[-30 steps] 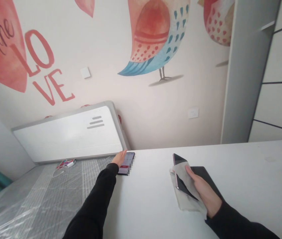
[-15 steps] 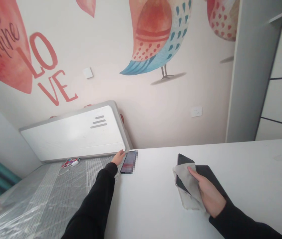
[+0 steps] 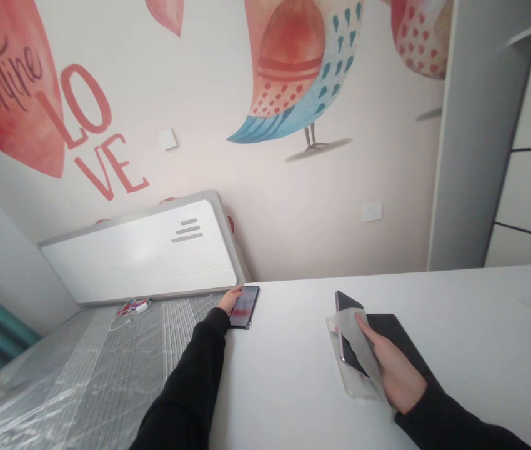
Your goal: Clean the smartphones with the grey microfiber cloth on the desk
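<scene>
On the left edge of the white table (image 3: 288, 356) lies a dark smartphone (image 3: 247, 305), its screen facing up. My left hand (image 3: 230, 301) is closed on its left side, with the thumb over the edge and the other fingers mostly hidden. Farther right, my right hand (image 3: 397, 370) grips a light grey cloth (image 3: 363, 337) folded around a second slim smartphone (image 3: 348, 355). The thumb presses the cloth on top, and the dark phone shows above and left of it, tilted. Behind this hand, a flat black rectangular thing (image 3: 390, 325) lies on the table, partly covered.
A plastic-covered bed (image 3: 120, 375) with a white headboard (image 3: 143, 250) adjoins the table on the left. A white cable and charger (image 3: 137, 306) rest near the headboard. Along the back runs a painted wall (image 3: 303, 219); a cabinet (image 3: 523, 187) stands at the right.
My left hand has moved slightly right onto the phone's edge and closed there. In my right hand, the cloth and its phone have shifted a little, and more of the phone's lower side shows.
</scene>
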`<state>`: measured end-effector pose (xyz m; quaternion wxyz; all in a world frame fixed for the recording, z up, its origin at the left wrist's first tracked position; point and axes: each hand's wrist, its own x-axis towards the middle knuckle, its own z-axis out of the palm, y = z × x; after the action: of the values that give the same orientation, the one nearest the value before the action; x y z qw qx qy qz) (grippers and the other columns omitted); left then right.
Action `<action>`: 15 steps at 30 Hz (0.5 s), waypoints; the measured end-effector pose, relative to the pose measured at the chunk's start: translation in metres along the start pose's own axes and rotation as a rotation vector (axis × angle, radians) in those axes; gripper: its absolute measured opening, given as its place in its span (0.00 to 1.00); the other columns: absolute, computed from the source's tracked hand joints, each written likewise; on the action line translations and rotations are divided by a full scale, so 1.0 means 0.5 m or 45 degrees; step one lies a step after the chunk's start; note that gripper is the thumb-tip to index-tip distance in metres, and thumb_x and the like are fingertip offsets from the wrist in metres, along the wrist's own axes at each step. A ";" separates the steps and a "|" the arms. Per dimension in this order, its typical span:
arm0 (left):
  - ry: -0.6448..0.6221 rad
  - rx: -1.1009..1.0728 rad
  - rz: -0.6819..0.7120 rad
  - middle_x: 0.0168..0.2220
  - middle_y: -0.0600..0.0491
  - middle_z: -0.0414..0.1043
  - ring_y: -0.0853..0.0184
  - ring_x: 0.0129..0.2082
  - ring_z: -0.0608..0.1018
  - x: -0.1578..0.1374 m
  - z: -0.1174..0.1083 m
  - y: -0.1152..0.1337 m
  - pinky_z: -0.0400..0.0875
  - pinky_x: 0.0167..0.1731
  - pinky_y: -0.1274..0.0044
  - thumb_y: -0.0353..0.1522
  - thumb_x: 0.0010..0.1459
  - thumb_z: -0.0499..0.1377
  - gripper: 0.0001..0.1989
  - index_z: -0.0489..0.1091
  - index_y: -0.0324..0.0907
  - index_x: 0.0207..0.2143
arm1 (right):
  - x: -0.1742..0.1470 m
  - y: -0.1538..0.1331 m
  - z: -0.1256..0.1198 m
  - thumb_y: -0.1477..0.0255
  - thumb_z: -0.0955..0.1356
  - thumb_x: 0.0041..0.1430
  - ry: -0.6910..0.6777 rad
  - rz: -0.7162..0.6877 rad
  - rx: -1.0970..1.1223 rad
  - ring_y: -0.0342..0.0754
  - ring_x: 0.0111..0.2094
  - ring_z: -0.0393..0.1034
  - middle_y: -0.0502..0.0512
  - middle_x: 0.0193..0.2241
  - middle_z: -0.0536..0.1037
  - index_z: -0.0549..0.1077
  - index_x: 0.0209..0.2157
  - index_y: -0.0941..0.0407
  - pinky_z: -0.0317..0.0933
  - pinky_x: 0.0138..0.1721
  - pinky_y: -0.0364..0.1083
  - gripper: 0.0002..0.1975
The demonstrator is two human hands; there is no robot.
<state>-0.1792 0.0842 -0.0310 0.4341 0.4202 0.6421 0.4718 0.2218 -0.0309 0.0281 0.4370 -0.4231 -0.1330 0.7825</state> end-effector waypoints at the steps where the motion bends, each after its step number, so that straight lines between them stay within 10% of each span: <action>1: 0.016 0.006 -0.001 0.48 0.48 0.75 0.63 0.42 0.80 0.000 0.000 0.000 0.79 0.42 0.67 0.39 0.67 0.61 0.15 0.71 0.39 0.51 | -0.002 0.000 0.001 0.68 0.66 0.71 0.004 0.005 0.003 0.53 0.16 0.76 0.60 0.20 0.81 0.77 0.47 0.69 0.71 0.18 0.45 0.17; 15: -0.116 -0.108 -0.071 0.49 0.48 0.74 0.63 0.42 0.80 -0.031 -0.022 -0.004 0.79 0.40 0.67 0.39 0.67 0.61 0.17 0.70 0.40 0.54 | -0.026 -0.010 0.020 0.71 0.65 0.72 0.048 0.005 0.066 0.51 0.19 0.78 0.59 0.21 0.83 0.76 0.49 0.69 0.70 0.17 0.43 0.16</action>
<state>-0.1860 0.0663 -0.0284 0.4931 0.4045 0.6127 0.4667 0.2202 -0.0367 0.0439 0.4489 -0.4266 -0.1035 0.7783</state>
